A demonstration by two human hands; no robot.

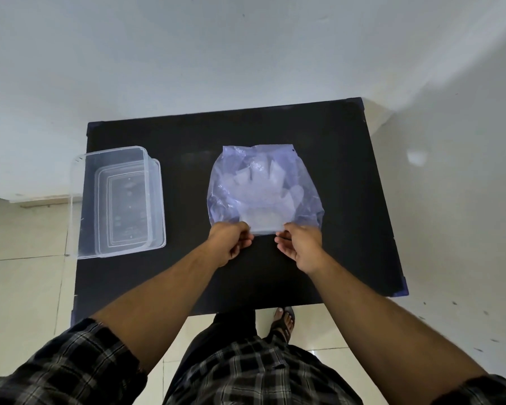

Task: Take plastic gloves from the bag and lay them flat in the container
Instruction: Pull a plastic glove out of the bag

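Gloves [259, 188] are only a pale, crumpled mass through the bluish bag [307, 200], no telling how many. Bag lies mid-table [187, 135], its near edge at the hands. Left hand [230, 244] pinches that edge, fingers curled; right hand [300, 248] pinches alongside, fingers looser. Clear container [79, 206] sits well apart at the left, overhanging the table edge

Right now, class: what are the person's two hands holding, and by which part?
Both the left hand and right hand pinch the translucent bluish plastic bag at its near open edge.
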